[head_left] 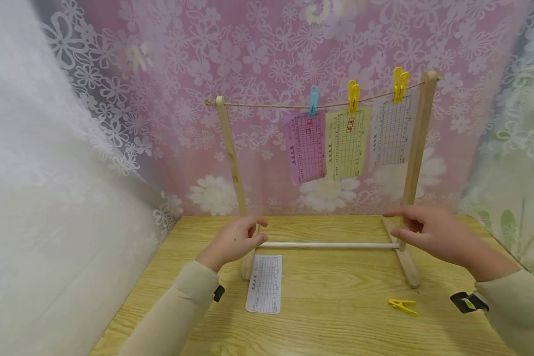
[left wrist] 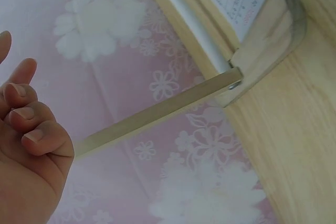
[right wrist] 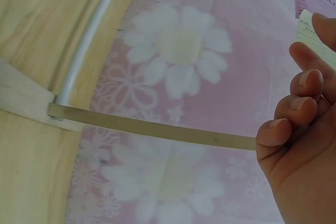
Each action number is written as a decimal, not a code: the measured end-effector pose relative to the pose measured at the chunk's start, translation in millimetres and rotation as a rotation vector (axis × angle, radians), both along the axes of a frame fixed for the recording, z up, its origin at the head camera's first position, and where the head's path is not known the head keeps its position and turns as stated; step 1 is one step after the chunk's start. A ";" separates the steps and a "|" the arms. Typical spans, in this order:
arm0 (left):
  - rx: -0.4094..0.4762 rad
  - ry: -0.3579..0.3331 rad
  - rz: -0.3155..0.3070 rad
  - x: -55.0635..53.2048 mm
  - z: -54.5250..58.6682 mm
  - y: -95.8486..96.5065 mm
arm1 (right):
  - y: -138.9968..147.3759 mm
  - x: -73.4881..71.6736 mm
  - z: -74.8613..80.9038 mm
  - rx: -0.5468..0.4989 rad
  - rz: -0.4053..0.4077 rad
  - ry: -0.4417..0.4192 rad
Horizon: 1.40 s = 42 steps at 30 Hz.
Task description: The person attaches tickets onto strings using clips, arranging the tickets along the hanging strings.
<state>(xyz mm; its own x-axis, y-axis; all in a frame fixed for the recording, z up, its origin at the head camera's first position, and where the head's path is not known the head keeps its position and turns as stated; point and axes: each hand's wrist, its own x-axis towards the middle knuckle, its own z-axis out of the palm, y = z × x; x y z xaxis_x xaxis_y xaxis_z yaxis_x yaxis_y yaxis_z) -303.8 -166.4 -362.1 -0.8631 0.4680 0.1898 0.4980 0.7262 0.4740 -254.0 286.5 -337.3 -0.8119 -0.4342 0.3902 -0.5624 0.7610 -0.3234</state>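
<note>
In the head view my left hand [head_left: 237, 238] hovers by the stand's left post [head_left: 232, 158], fingers loosely bent and holding nothing. My right hand [head_left: 440, 235] is beside the right post [head_left: 418, 143], index finger pointing inward, also holding nothing. Both wrist views show the hands' outer fingers curled loosely. Below the left hand a white printed slip [head_left: 264, 284] lies on the table. A yellow clothespin [head_left: 402, 306] lies on the table at the right. On the string [head_left: 267, 106] hang a pink slip [head_left: 309, 148], a yellow slip [head_left: 348, 143] and a white slip [head_left: 392, 131].
A blue clothespin [head_left: 313, 101] and yellow clothespins [head_left: 353, 96] clip the slips to the string. A white rod [head_left: 329, 245] joins the wooden feet [head_left: 407, 267] of the stand. Flowered curtain [head_left: 258, 59] closes off the back of the wooden table [head_left: 329, 296].
</note>
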 end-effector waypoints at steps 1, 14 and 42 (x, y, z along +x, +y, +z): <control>-0.002 -0.004 0.005 0.0 -2.3 -0.4 | 1.8 0.6 -4.0 -0.005 -0.003 0.000; 0.004 -0.074 0.047 -8.5 -36.5 -10.8 | 19.7 7.4 -47.9 -0.069 -0.003 -0.080; -0.138 -0.345 0.118 -29.4 -97.1 -20.6 | 66.8 23.7 -128.4 -0.123 0.148 -0.561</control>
